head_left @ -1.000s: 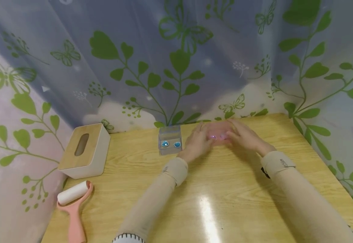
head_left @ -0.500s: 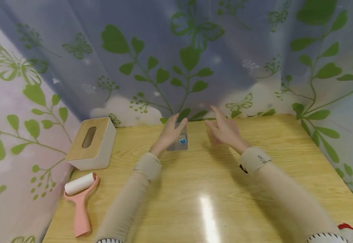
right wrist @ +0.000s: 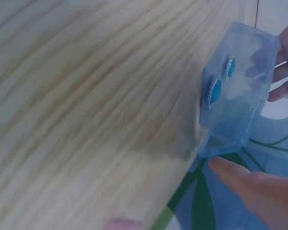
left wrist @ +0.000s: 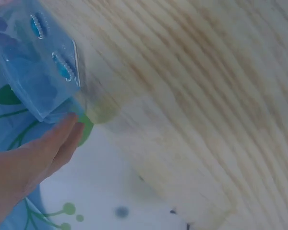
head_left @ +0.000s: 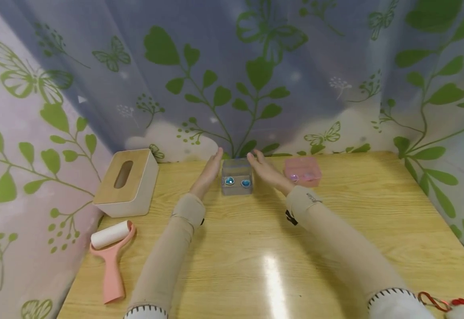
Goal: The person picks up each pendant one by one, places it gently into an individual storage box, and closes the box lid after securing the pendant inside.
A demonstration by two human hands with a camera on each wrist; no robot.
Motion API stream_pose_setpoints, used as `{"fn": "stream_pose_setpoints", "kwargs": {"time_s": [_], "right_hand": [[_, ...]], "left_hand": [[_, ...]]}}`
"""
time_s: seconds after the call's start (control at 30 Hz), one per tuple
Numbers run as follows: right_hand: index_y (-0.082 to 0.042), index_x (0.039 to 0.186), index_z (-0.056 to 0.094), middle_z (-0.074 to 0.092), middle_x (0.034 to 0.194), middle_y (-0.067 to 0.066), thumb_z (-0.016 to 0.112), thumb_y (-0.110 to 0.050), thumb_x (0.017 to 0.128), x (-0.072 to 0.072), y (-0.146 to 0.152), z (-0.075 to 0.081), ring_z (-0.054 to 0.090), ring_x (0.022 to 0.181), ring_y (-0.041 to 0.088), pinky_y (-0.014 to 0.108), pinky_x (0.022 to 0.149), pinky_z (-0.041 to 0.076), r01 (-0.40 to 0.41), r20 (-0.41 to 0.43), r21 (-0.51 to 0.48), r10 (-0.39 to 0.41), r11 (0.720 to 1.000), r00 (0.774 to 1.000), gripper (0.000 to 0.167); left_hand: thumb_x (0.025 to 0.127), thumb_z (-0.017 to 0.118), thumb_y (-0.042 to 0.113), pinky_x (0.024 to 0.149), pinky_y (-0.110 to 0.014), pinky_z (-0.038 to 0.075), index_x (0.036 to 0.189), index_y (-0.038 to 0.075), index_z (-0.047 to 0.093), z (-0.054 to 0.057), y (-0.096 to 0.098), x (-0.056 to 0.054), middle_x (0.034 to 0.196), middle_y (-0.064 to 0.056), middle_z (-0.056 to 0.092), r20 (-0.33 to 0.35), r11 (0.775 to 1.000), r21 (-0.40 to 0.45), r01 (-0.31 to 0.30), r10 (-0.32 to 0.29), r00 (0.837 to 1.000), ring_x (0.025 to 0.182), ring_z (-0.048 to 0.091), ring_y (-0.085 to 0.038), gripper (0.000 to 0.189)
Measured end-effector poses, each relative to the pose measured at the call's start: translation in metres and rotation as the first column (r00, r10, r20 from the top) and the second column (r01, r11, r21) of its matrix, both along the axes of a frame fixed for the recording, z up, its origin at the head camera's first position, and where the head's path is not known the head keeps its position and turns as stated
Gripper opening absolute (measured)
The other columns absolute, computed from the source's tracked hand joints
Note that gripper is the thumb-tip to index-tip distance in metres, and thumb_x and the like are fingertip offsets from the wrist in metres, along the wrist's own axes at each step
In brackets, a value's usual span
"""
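A clear bluish plastic box [head_left: 236, 190] with two blue gem-like ornaments on its front stands at the back of the table. On its left side is my left hand [head_left: 208, 175], fingers straight and pointing away from me. My right hand [head_left: 270, 172] flanks the other side, fingers extended too. The left wrist view has the left fingertips [left wrist: 73, 125] right by a corner of the box [left wrist: 31, 67]. Seen from the right wrist, a right fingertip [right wrist: 220, 165] lies close to the box's near edge [right wrist: 240, 91]. To the right sits a pink translucent box [head_left: 303, 170] with small shiny ornaments.
A tissue box [head_left: 130, 182] with a wooden lid stands at the left of the wooden table [head_left: 232, 266]. In front of it lies a pink-handled lint roller [head_left: 113, 266]. Something with red loops [head_left: 435, 301] is at the lower right. A leaf-patterned curtain [head_left: 200, 66] hangs behind.
Both hands have left the pink box and moved left to the two sides of the clear bluish box. The pink box now shows uncovered. The head view has shifted slightly.
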State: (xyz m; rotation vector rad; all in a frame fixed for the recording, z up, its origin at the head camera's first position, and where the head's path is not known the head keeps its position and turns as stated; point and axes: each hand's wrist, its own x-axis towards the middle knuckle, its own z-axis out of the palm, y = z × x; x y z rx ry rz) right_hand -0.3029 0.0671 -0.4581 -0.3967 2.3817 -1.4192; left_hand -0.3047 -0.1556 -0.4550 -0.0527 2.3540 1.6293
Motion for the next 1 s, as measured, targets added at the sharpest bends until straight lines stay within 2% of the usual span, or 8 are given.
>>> {"fn": "stream_pose_setpoints", "kwargs": {"time_s": [0.17,0.27,0.37,0.5,0.73,0.83,1.0], "right_hand": [[-0.010,0.170,0.002,0.003,0.179,0.016,0.016,-0.065,0.110,-0.002,-0.005,-0.002,0.009,0.166,0.040,0.059,0.136,0.008,0.027,0.094,-0.084,-0.019,0.996,0.995,0.082],[-0.013,0.171,0.000,0.000,0.179,0.014,0.015,-0.064,0.110,-0.002,-0.006,-0.003,0.012,0.165,0.039,0.058,0.136,0.009,0.034,0.152,-0.138,-0.012,0.990,0.988,0.080],[-0.013,0.170,-0.001,0.000,0.179,0.015,0.015,-0.063,0.111,-0.001,-0.009,-0.002,0.016,0.164,0.040,0.057,0.136,0.013,0.041,0.175,-0.166,-0.012,0.985,0.985,0.079],[-0.011,0.170,-0.003,0.002,0.179,0.017,0.014,-0.063,0.111,0.001,-0.013,0.002,0.017,0.163,0.044,0.057,0.135,0.016,0.080,0.207,-0.195,-0.039,0.978,0.978,0.081],[-0.017,0.170,-0.002,0.003,0.179,0.018,0.020,-0.062,0.111,0.007,-0.019,0.006,0.014,0.163,0.048,0.067,0.131,0.022,0.167,0.263,-0.274,-0.093,0.947,0.960,0.078],[-0.018,0.170,-0.001,0.005,0.178,0.018,0.022,-0.060,0.111,0.008,-0.021,0.004,0.012,0.164,0.045,0.072,0.128,0.022,0.199,0.259,-0.290,-0.123,0.936,0.958,0.076],[-0.020,0.170,-0.008,-0.002,0.179,0.016,0.023,-0.062,0.110,0.008,-0.020,0.005,0.014,0.161,0.052,0.077,0.125,0.023,0.234,0.283,-0.302,-0.147,0.924,0.948,0.079]], "left_hand": [[0.111,0.015,0.062,0.130,-0.063,0.030,0.170,0.009,0.013,-0.003,0.003,-0.003,0.177,-0.020,0.012,0.063,0.996,0.092,-0.001,-0.005,0.998,0.162,0.021,-0.047,0.079],[0.111,0.016,0.062,0.128,-0.061,0.034,0.169,0.008,0.016,-0.003,0.004,-0.002,0.174,-0.022,0.023,0.086,0.992,0.123,-0.005,-0.005,0.996,0.159,0.029,-0.046,0.079],[0.111,0.018,0.063,0.126,-0.063,0.035,0.167,0.006,0.020,-0.001,0.004,0.001,0.170,-0.024,0.031,0.085,0.990,0.138,-0.010,-0.002,0.996,0.156,0.034,-0.046,0.080],[0.110,0.025,0.064,0.123,-0.068,0.036,0.167,0.006,0.019,0.002,0.005,0.004,0.171,-0.025,0.026,0.072,0.989,0.147,-0.035,0.024,0.997,0.154,0.032,-0.048,0.082],[0.107,0.036,0.067,0.119,-0.075,0.035,0.163,0.003,0.020,0.007,0.012,0.010,0.168,-0.027,0.023,0.049,0.986,0.150,-0.072,0.065,0.997,0.153,0.031,-0.050,0.086],[0.106,0.039,0.068,0.119,-0.075,0.035,0.165,0.007,0.017,0.006,0.013,0.011,0.170,-0.024,0.021,0.047,0.985,0.160,-0.072,0.065,0.997,0.153,0.031,-0.051,0.087],[0.104,0.047,0.066,0.118,-0.072,0.041,0.168,0.009,0.016,0.004,0.013,0.011,0.172,-0.022,0.024,0.040,0.982,0.169,-0.089,0.083,0.996,0.152,0.035,-0.047,0.091]]}}
